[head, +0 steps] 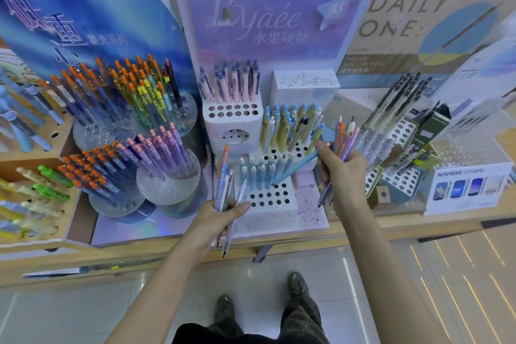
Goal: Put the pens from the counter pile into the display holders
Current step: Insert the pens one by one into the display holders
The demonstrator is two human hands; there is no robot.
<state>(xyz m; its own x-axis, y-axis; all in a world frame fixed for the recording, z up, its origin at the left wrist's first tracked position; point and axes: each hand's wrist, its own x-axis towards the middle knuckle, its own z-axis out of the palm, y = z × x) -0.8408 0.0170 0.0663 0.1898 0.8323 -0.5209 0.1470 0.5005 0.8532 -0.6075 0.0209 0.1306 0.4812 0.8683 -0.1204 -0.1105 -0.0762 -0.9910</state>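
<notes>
At a shop desk [405, 227], a person faces the white tiered holder [268, 198], many of its holes unfilled. The left hand [223, 213], at its seven o'clock, grips a pen bundle [224, 176]. The right hand [343, 165], at three o'clock, clutches a fan of pens [344, 137]. The barrels are likely light, stiff and slick, best pinched mid-barrel, one at a time.

Plastic, card, wood.
Clear acrylic holders [167, 187], matt white card holder [275, 211], smooth plastic pens [224, 173], pale wood counter [391, 227], shiny floor tiles [83, 313].
</notes>
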